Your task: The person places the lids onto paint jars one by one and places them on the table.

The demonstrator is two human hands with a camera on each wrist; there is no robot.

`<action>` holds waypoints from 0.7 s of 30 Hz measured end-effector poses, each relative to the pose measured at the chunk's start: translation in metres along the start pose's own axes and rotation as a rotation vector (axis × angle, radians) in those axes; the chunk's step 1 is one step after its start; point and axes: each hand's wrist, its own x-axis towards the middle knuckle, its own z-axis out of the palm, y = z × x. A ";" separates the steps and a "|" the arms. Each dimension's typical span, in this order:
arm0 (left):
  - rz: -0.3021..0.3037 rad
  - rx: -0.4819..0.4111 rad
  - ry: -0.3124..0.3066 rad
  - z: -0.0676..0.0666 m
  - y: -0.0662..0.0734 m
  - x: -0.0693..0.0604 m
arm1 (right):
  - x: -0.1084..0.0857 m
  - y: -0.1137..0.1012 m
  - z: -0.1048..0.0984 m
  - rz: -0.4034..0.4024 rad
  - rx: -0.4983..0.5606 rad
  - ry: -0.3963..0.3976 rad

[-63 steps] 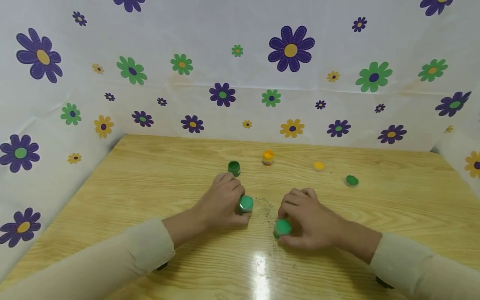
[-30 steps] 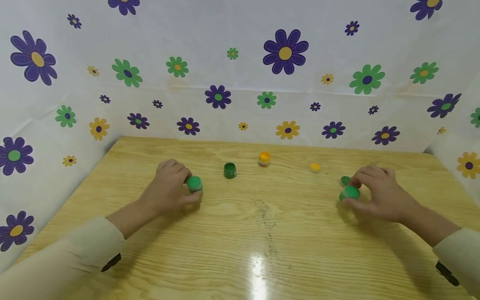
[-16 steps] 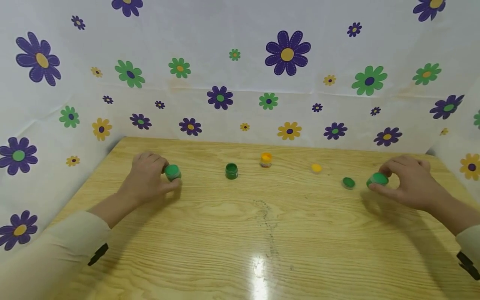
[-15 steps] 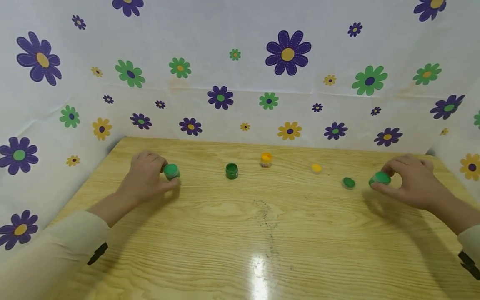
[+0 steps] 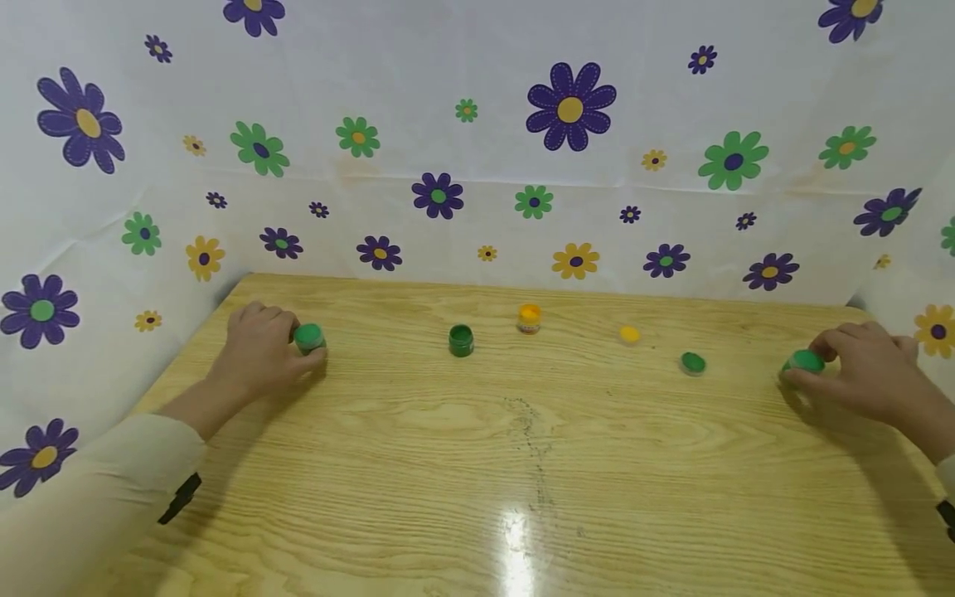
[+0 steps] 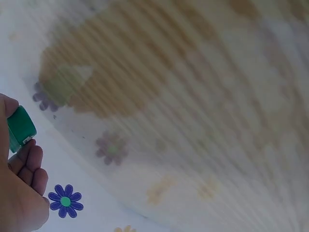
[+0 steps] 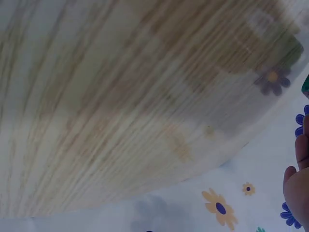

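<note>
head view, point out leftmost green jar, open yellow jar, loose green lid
Leftmost green jar [image 5: 309,336]: head view, on its top
Open yellow jar [image 5: 529,324]: head view, on its front wall
Loose green lid [image 5: 693,363]: head view, on its middle

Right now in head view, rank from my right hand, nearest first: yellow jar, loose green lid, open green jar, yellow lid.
1. Loose green lid, left of your right hand
2. Yellow lid, farther left
3. Yellow jar, back middle
4. Open green jar, leftmost listed

Head camera up high, looking down toward 12 o'clock, wrist cameras close up, facing the table [image 5: 403,489], all sharing flowery cloth [image 5: 418,50]
</note>
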 end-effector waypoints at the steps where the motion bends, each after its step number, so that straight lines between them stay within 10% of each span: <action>1: -0.007 0.000 -0.003 0.000 -0.001 0.000 | 0.000 0.002 0.000 0.012 0.000 -0.006; 21: -0.049 0.024 -0.079 0.007 -0.010 -0.002 | 0.003 0.004 -0.002 0.106 0.025 -0.117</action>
